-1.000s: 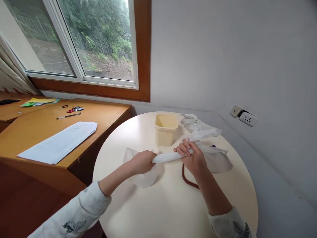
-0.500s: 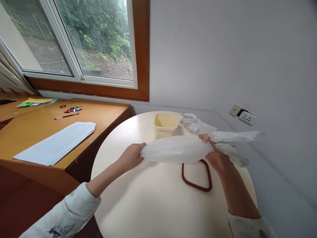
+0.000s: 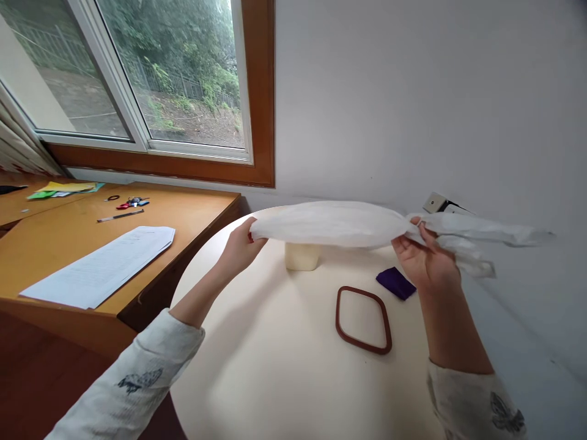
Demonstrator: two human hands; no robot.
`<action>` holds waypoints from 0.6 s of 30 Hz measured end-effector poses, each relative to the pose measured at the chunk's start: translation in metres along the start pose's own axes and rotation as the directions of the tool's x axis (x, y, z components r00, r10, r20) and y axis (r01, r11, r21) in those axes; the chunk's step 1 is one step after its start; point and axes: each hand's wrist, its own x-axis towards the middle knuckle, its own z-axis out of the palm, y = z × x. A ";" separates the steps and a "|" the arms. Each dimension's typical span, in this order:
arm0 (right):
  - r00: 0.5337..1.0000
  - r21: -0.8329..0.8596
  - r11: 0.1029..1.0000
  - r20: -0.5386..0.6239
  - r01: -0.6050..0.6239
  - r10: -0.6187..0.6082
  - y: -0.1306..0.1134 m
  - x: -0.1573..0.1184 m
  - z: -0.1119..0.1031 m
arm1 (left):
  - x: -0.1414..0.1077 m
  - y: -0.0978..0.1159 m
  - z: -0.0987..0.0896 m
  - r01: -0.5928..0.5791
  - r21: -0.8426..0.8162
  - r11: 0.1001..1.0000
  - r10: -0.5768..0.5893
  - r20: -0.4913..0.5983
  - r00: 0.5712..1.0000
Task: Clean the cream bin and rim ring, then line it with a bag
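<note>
A white plastic bag is stretched sideways between my two hands, above the round table. My left hand is closed on the bag's left end. Near its right end, my right hand pinches the gathered plastic, and the bag's loose ends trail beyond it to the right. Behind and below the bag stands a pale yellow bin, its top hidden. A brown rounded frame lies flat on the table, with a folded purple cloth to its right.
On the left, a wooden desk holds papers, a pen, keys and coloured sheets. A wall socket is partly hidden behind the bag. The window is at the back left.
Both hands have risen and moved farther apart, stretching the bag longer. The bag now hides the bin's top, and the purple cloth has come into view.
</note>
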 end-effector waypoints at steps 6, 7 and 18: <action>0.996 0.040 0.999 -0.091 0.006 -0.002 -0.001 0.024 0.002 | 0.011 0.002 0.017 0.061 -0.149 0.987 -0.061 0.003 0.998; 0.995 0.027 1.000 -0.100 0.004 -0.001 0.000 0.026 0.001 | 0.011 0.001 0.019 0.075 -0.154 0.985 -0.074 0.012 0.997; 0.963 -0.138 0.972 -0.162 0.192 -0.213 -0.013 0.034 -0.006 | 0.008 -0.010 0.033 -0.097 -0.015 0.995 0.098 0.064 0.993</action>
